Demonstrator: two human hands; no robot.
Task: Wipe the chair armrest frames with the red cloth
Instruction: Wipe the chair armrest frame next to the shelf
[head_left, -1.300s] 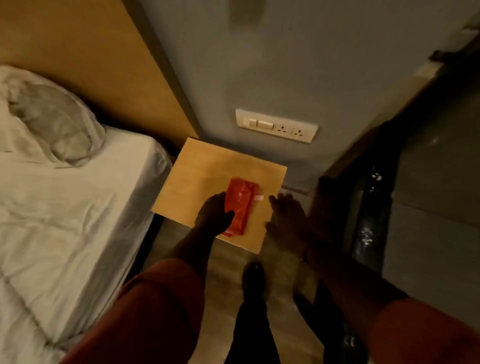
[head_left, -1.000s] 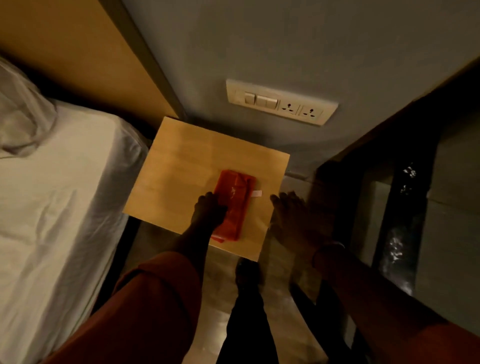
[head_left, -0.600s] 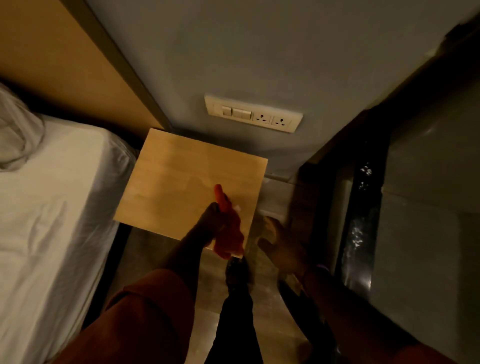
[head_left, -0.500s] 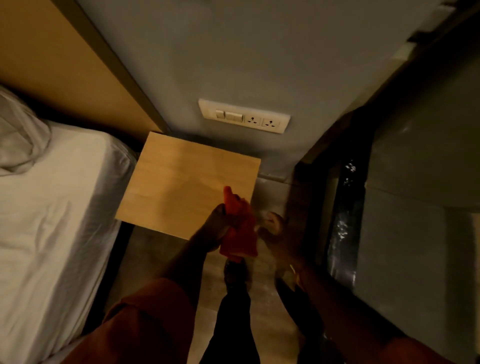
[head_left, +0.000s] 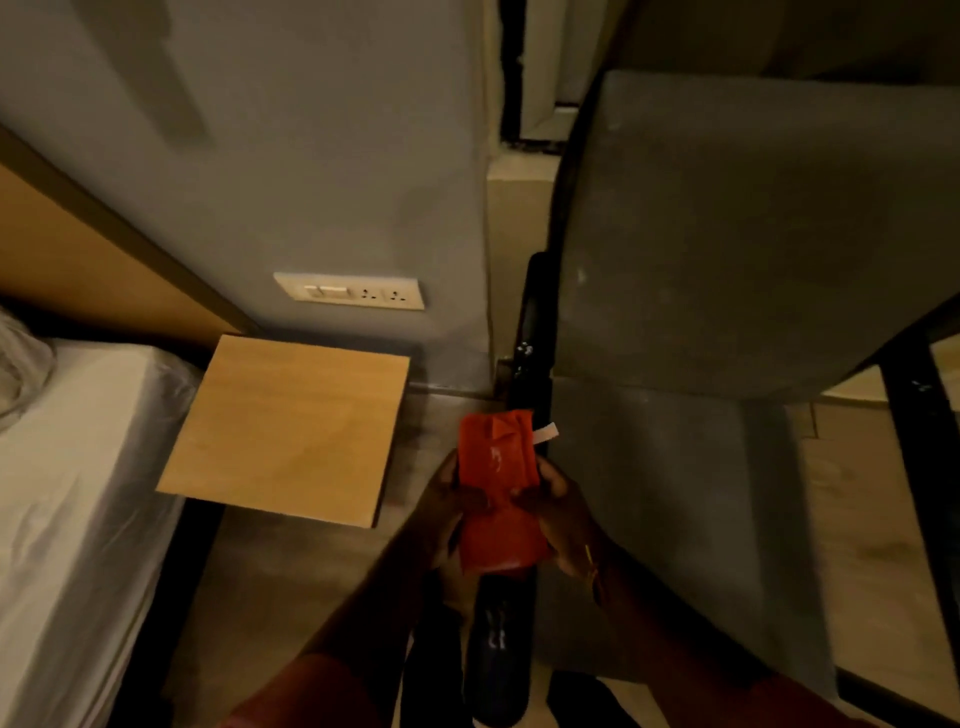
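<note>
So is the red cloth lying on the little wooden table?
No, both hands hold the red cloth beside the wooden table.

Nothing legible here: the red cloth (head_left: 500, 486) shows faint white marks and a blank white tag.

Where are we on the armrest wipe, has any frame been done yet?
Done: the folded red cloth is off the square wooden side table. In hand: both the left hand and right hand hold it just above the chair's near black armrest; whether it touches is unclear. Left: wiping this frame and the far black armrest frame; no wiping shows so far.
</note>
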